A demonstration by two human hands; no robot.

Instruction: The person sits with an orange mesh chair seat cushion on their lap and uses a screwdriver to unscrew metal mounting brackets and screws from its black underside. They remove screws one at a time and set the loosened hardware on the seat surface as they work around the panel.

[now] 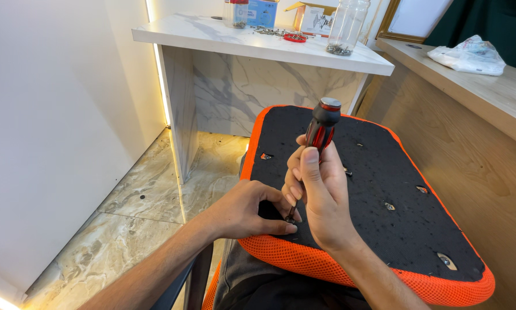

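the right hand (321, 192) is closed around the red-and-black handle of a screwdriver (321, 129). the left hand (249, 209) rests on the seat (384, 172), thumb and fingers pinched at the tip near a screw (290, 220), which is mostly hidden. the seat lies upside down on the lap, black underside up, orange mesh rim at 6 o'clock. the screwdriver's long axis runs steeply, cap toward 1 o'clock, tip toward 7 o'clock. that tilt could let the tip slip out of the screw and jab the left fingers, or mar the fabric. jars (347, 26) stand on the table (258, 43) at 12 o'clock.
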